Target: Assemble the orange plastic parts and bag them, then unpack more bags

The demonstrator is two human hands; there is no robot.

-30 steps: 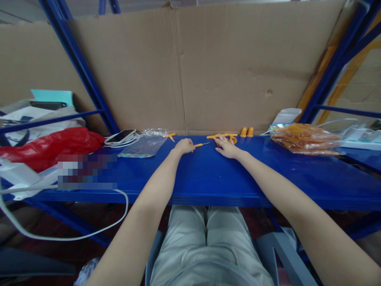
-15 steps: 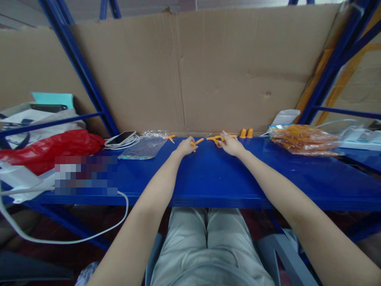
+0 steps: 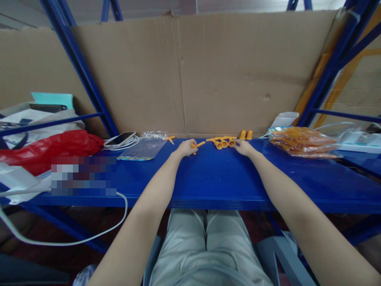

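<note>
Blue tabletop point(image 3: 220, 178) is filling mid-frame; centrally, your closed left hand point(image 3: 187, 147) is gripping an orange spiral tool point(image 3: 200, 144). Half-curled, your right hand point(image 3: 245, 148) is apparently positioning orange ringed pieces point(image 3: 225, 141), hold unclear; the next move is needing gentleness.

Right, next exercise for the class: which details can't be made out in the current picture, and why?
All in the head view:
- Orange twisted piece: partly hidden by the left hand holding it.
- Right hand: too small to tell whether it touches the nearest orange ring.
- Blue table: a pixelated block covers its left part.
- Bag of orange pieces: shiny creases obscure their number.
- White cable: cut off by the left edge.
</note>
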